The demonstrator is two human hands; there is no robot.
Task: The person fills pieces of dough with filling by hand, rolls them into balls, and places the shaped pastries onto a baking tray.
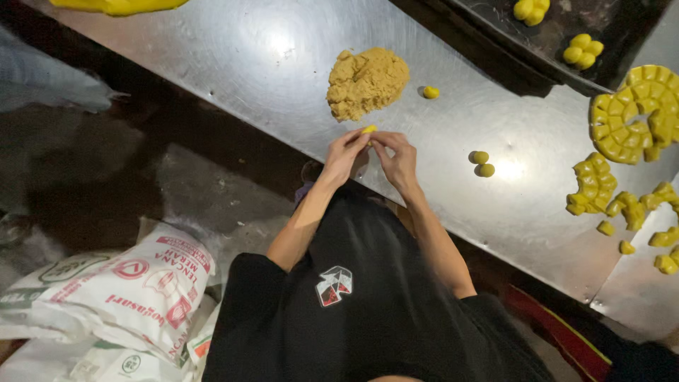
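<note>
1. The fingers (362,139) of both hands meet, pinched together on a small yellow piece (369,129) held just above the desk (233,64).
2. The left hand (344,154) and right hand (397,158) touch at the fingertips, near the desk's front edge.
3. A tan dough mound (366,81) lies on the desk just beyond the hands.
4. A small yellow ball (430,92) sits right of the mound; two more balls (481,163) lie right of the hands.
5. Yellow shaped pieces (636,113) cluster at the far right.
6. Printed sacks (134,297) lie on the floor at the lower left.
</note>
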